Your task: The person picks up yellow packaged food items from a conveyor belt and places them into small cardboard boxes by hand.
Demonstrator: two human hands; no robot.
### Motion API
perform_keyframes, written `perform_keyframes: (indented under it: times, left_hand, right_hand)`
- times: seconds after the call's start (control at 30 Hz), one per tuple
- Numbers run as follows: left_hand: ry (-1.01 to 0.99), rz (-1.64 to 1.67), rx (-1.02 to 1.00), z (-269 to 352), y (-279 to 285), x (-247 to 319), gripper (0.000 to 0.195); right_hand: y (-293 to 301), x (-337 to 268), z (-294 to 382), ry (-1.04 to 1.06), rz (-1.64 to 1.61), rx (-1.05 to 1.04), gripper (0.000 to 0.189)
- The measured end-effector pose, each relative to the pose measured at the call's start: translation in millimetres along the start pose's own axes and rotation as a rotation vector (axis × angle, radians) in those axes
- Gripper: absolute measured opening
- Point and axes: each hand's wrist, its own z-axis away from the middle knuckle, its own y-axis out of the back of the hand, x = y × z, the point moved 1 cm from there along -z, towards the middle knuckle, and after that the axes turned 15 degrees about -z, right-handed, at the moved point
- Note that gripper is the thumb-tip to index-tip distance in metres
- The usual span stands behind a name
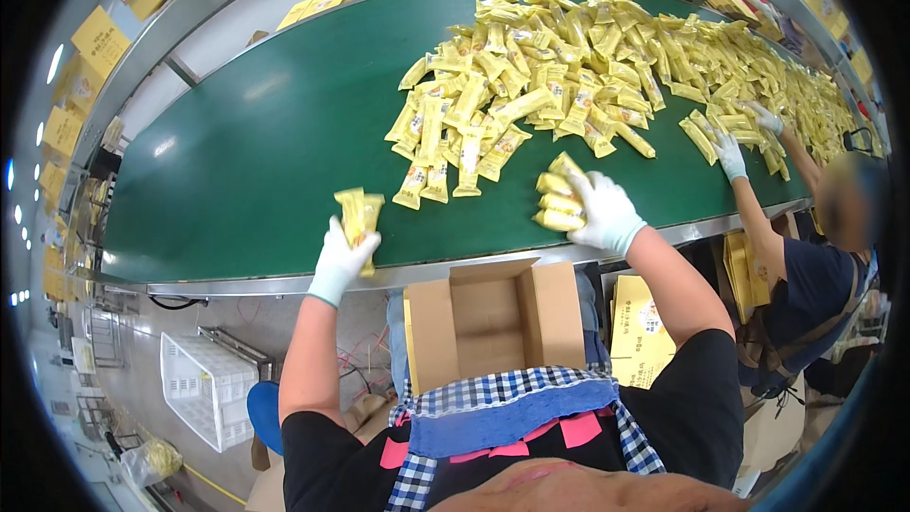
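Note:
Two or so yellow snack packets are gripped in my left hand, which wears a white glove and is over the near edge of the green conveyor belt. My gloved right hand holds a stack of several yellow packets just above or on the belt; their undersides are hidden. Beyond both hands spreads a large heap of the same packets. An open cardboard box with its flaps out rests at my lap, below the belt's metal edge, and its visible inside is bare.
On the right a co-worker reaches into the heap with gloved hands. Flat yellow cartons stand beside my right side. A white plastic crate sits on the floor at left. Metal rails carrying yellow boxes arch overhead.

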Motion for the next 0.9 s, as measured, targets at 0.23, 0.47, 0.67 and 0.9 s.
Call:
perform_keyframes:
  times: [0.23, 0.47, 0.67, 0.9]
  left_hand:
    - [0.066, 0.364, -0.325, -77, -1, 130, 0.079]
    - [-0.218, 0.166, -0.28, -65, -62, 141, 0.079]
    - [-0.287, -0.343, -0.071, 1, -7, 145, 0.11]
    - [-0.234, -0.475, -0.243, 9, -14, 81, 0.122]
  right_hand:
    - [-27, 13, 10, -0.169, 0.124, 0.018, 0.11]
    - [-34, 14, 11, -0.073, 0.002, 0.163, 0.098]
    - [7, 21, 19, -0.261, -0.299, 0.034, 0.102]
    - [71, -97, 56, 0.398, -0.728, -0.619, 0.089]
